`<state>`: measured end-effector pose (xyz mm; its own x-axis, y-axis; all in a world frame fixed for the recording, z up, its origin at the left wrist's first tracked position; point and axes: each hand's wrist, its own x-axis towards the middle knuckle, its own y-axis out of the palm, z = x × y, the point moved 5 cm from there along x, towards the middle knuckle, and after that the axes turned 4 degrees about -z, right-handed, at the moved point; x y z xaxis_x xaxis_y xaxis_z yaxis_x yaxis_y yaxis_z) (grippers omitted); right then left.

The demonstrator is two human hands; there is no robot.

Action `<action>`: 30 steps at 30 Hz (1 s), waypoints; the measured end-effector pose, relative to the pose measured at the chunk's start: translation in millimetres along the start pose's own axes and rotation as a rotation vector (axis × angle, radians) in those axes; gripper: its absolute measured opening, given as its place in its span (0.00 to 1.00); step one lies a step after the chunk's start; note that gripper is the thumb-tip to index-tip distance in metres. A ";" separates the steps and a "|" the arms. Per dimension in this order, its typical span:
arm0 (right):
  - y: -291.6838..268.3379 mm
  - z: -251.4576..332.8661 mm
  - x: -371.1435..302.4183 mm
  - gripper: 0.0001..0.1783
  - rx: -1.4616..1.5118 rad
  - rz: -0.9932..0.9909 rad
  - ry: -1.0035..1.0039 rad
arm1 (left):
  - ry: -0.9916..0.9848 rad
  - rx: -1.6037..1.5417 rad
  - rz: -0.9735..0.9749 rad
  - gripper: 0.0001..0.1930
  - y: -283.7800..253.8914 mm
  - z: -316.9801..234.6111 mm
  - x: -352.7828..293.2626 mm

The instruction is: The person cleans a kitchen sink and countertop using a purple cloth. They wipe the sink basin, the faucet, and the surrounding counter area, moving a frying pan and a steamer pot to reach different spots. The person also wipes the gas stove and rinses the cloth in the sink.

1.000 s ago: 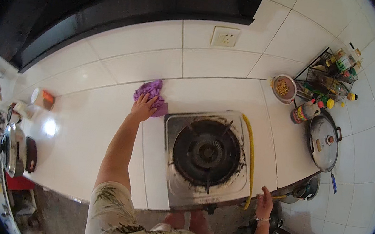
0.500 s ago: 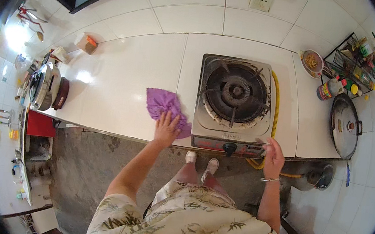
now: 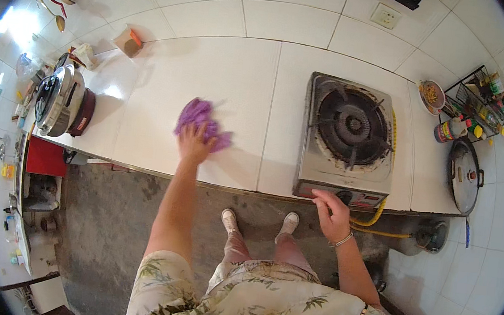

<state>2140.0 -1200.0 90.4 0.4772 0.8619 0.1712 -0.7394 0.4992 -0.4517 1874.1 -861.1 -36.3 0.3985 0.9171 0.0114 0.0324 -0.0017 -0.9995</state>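
Out on the white counter, at eleven o'clock from the person's body, a crumpled purple cloth lies under the left hand. That hand rests on top, fingers spread apart rather than clamped; a blur hides how firmly they press. At two o'clock, the right hand hangs by the front edge of the stove, fingers loosely bent. I see nothing in it, and can't tell whether its tips meet or touch the metal.

The knob is just beside those fingers, so a careless brush could turn it, I'd guess. Also at two o'clock, the yellow hose loops near the wrist; snagging it might tug the stove. Uneven pressure could let the cloth bunch or slip, and too wide a sweep toward ten o'clock might knock the pot.
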 end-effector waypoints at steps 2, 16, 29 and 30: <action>31.7 4.5 -10.5 0.12 -0.009 0.020 -0.010 | -0.090 -0.069 -0.136 0.28 8.1 81.5 -17.6; 198.7 95.2 21.1 0.11 -0.023 0.168 0.043 | 0.134 -0.566 -0.251 0.18 -33.0 115.1 -62.7; 190.7 40.8 38.9 0.12 -0.063 0.058 0.053 | 0.565 -0.505 0.042 0.29 -9.0 -3.3 -64.8; 200.6 30.8 46.4 0.17 -0.083 0.173 0.207 | 0.577 -0.486 0.063 0.29 -16.6 10.7 -56.2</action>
<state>1999.2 -1057.1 34.7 0.4399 0.8932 -0.0932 -0.7812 0.3294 -0.5303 1841.4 -908.4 -20.7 0.8251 0.5556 0.1026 0.3412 -0.3453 -0.8743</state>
